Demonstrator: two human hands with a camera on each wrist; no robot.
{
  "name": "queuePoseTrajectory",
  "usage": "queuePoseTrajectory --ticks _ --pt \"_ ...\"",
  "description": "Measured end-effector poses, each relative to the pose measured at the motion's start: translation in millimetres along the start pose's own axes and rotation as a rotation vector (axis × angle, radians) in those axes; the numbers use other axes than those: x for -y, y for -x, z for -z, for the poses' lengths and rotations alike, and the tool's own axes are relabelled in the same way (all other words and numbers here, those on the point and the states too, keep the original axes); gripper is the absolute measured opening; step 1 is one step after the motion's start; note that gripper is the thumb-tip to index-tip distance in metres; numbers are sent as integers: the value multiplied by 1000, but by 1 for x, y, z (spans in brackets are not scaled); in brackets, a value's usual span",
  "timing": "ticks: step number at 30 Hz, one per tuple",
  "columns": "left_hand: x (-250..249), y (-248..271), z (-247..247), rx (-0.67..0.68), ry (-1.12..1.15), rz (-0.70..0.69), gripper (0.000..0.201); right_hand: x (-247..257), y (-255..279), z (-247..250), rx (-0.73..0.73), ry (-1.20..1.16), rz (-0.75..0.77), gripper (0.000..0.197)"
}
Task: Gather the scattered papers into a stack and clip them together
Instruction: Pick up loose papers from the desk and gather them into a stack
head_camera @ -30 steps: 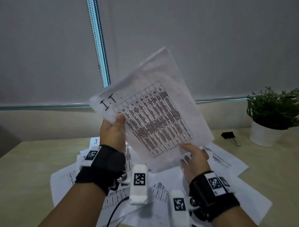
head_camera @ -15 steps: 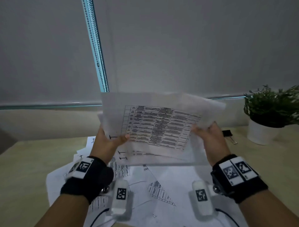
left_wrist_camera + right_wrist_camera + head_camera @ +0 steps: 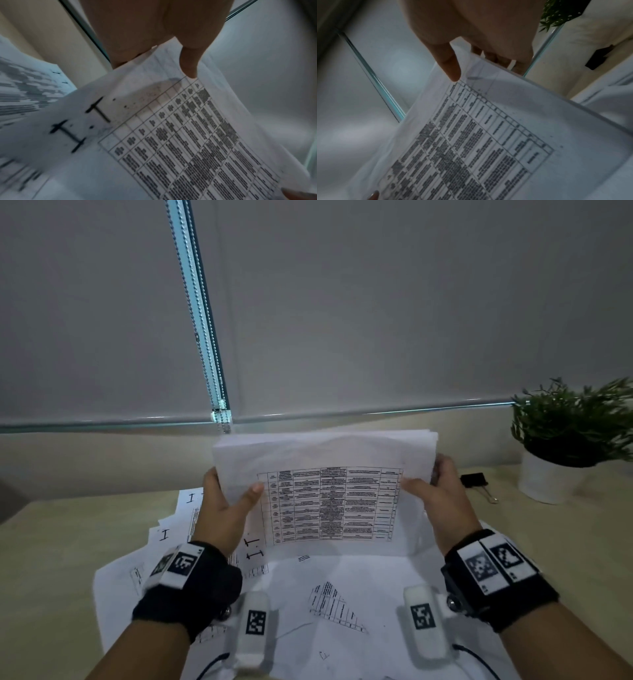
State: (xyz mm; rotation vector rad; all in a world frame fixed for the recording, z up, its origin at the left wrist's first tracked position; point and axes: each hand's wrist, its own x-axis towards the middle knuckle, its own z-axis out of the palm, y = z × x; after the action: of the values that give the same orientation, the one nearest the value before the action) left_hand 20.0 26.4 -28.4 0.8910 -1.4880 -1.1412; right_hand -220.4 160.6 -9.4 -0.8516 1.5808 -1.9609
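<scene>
A stack of printed sheets (image 3: 329,494) with a table on its front page stands on its long edge on the scattered papers (image 3: 342,604). My left hand (image 3: 226,508) grips the stack's left side, thumb on the front page and fingers behind. On the opposite side my right hand (image 3: 435,494) holds it the same way. Both wrist views show a thumb lying on the front sheet (image 3: 180,135) (image 3: 488,135). A black binder clip (image 3: 474,480) lies on the table right of my right hand, and it shows in the right wrist view (image 3: 597,59).
A potted green plant (image 3: 568,440) in a white pot stands at the back right. The wooden table (image 3: 61,542) runs to a low wall under closed blinds with a bead chain (image 3: 198,337). More loose sheets (image 3: 178,515) lie behind my left hand.
The stack was tilted up in the air in my left hand. Both hands turned it to landscape and lowered it until its bottom edge met the papers on the table.
</scene>
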Motion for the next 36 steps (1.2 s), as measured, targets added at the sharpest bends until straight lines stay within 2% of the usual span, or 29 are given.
queuePoseTrajectory --ticks 3,5,6,8,10,11,12,13,15,16,17,18,19,20,21,22,24,25,26,28,29,31,32,35,36 --pt "7 4 -1 44 -43 32 31 -8 3 1 40 67 -45 45" --pt "5 5 -2 20 -65 11 20 -2 6 -1 -50 149 38 56" --pt "3 4 -3 -4 -77 -8 19 5 9 -4 -139 251 155 67" --pt "-9 3 -6 -50 -129 -92 19 29 21 -15 -216 544 538 83" --pt "-27 1 -12 -61 -194 -234 20 54 33 -32 -143 905 909 88" --pt "-36 0 -16 -52 -230 -311 21 68 34 -41 -74 1089 993 88" --pt "-46 0 -22 -33 -277 -378 20 80 32 -48 5 1235 982 86" --pt "-56 0 -27 -18 -329 -447 19 90 27 -53 107 1319 884 77" --pt "-74 1 -33 -58 -424 -590 18 106 13 -54 273 1267 662 40" --pt "-79 -1 -32 -126 -452 -631 29 112 6 -51 297 1192 597 21" --pt "-81 -4 -31 -215 -466 -622 51 117 0 -46 260 1113 585 10" --pt "-81 -7 -29 -297 -442 -538 78 120 -4 -41 195 1029 586 6" --pt "-79 -11 -27 -330 -364 -376 101 121 -6 -36 122 925 591 7" --pt "-80 -12 -27 -295 -228 -188 113 120 -7 -32 69 781 575 10" --pt "-79 -13 -28 -210 -63 -50 112 118 -6 -30 53 612 530 13" --pt "-76 -14 -31 -115 86 18 100 115 -5 -29 58 438 464 17" --pt "-73 -16 -35 16 144 -24 54 104 -2 -31 74 185 339 26" --pt "-71 -16 -36 22 91 -75 32 96 -3 -31 57 117 290 30" --pt "-69 -15 -36 25 57 -101 21 85 -4 -31 30 75 247 35" --pt "-56 -9 -34 32 4 -78 22 61 -1 -31 -14 56 180 40" --pt "-44 -7 -33 44 -10 -49 35 46 1 -31 -24 78 140 40" --pt "-24 5 -33 74 -89 7 76 18 8 -32 3 139 55 40" --pt "-14 8 -33 85 -139 34 81 9 13 -34 22 162 18 39" --pt "-1 5 -36 -17 -155 26 36 -5 16 -37 31 176 -1 36" --pt "-4 4 -37 -61 -159 21 30 -4 15 -38 33 157 11 34"
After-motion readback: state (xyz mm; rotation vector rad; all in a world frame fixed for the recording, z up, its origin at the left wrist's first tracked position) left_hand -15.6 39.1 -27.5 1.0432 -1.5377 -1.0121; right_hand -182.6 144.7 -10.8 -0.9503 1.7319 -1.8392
